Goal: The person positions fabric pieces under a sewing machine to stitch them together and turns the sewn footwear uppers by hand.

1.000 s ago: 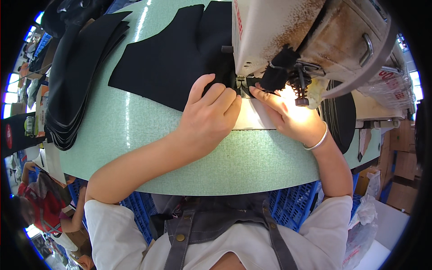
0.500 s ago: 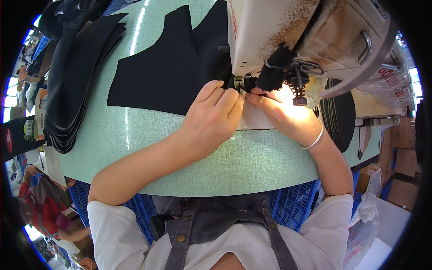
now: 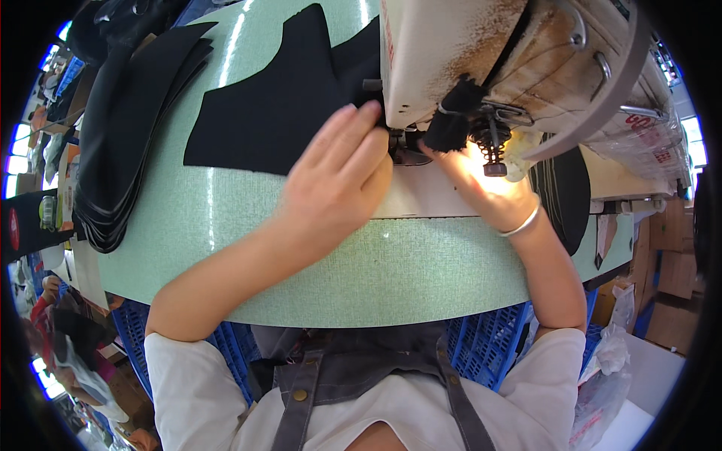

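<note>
A black cut fabric piece [image 3: 259,124] lies flat on the green table, its right part running under the head of a sewing machine [image 3: 451,52]. On the fabric's right portion, beside the presser foot [image 3: 406,140], my left hand [image 3: 342,169] rests with fingers stretched out, slightly blurred. My right hand [image 3: 481,184], wearing a bracelet, reaches in at the foot's right side under the bright lamp. The machine and a black cloth wad [image 3: 453,120] hide most of its fingers, so its grip does not show.
A stack of long black pieces [image 3: 124,135] hangs over the table's left side. More dark pieces [image 3: 568,195] lie right of the machine. Blue plastic crates [image 3: 489,342] stand below the green table edge [image 3: 338,312]. A person [image 3: 71,338] is at far left.
My left hand has opened from a curled press and shifted up and left along the fabric. The black fabric has slid slightly upward. My right hand has moved slightly upward at the foot.
</note>
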The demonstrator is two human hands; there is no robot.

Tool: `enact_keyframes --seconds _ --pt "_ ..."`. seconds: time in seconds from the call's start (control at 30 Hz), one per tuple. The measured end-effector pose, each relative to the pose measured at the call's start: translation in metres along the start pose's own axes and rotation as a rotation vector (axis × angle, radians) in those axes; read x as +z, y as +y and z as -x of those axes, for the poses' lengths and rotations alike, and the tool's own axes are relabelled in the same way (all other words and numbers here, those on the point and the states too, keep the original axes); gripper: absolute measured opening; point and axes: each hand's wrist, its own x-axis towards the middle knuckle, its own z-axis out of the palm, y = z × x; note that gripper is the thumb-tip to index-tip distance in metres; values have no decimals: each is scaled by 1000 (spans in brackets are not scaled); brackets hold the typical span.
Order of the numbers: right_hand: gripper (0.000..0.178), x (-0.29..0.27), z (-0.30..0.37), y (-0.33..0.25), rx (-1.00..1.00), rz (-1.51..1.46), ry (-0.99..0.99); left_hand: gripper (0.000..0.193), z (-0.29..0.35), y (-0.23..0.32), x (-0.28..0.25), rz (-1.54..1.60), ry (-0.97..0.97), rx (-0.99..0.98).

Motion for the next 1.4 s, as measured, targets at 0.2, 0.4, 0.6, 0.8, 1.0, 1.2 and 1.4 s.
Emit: enact_keyframes --seconds 0.2,0.4,0.6,0.8,1.0,1.2,1.4 --pt "14 -9 -4 10 58 -203 -69 26 -8 -25 -31 156 -310 189" --pt "39 -16 -13 -17 -145 68 -176 28 3 -7 -17 206 -324 80" --pt "39 -10 -14 -40 -31 135 -169 28 9 7 -5 156 -227 -21" --pt "31 -9 -11 -49 33 160 -108 26 8 18 -7 71 -172 -32" --pt "32 -5 -14 -50 2 155 -49 30 10 23 -8 -1 -174 72" --pt "27 5 -11 -55 29 159 -57 38 12 22 -6 151 -303 -24" --pt "22 -1 -16 -58 49 116 -94 32 11 25 -8 154 -206 -22"
